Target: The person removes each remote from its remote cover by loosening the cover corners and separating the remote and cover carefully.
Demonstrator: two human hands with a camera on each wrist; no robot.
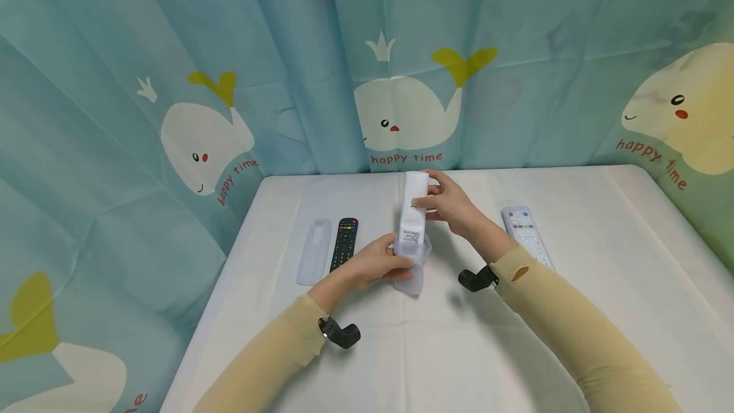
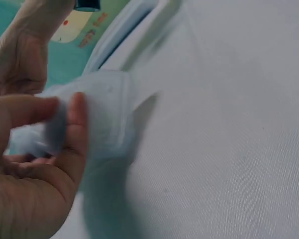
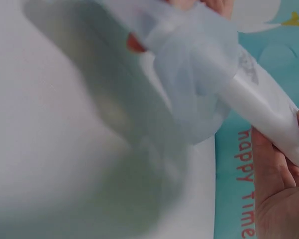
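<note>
A white remote control [image 1: 414,209], its back with small printed text facing up, is partly inside a translucent soft cover [image 1: 410,284] above the table. My right hand [image 1: 454,207] holds the remote's far end, thumb on its back and fingers beneath. At the near end, my left hand [image 1: 373,265] pinches the cover between thumb and fingers. The left wrist view shows the cover [image 2: 109,107] blurred beside the fingers. From the right wrist, the cover [image 3: 202,94] looks bunched and flared around the remote [image 3: 261,102]. The remote's button side is hidden.
Left of my hands lie a black remote [image 1: 345,241] and an empty translucent cover [image 1: 314,252]. A white remote in a translucent cover [image 1: 524,231] lies to the right, partly behind my right forearm. A whale-print curtain [image 1: 309,81] hangs behind the white table [image 1: 367,355].
</note>
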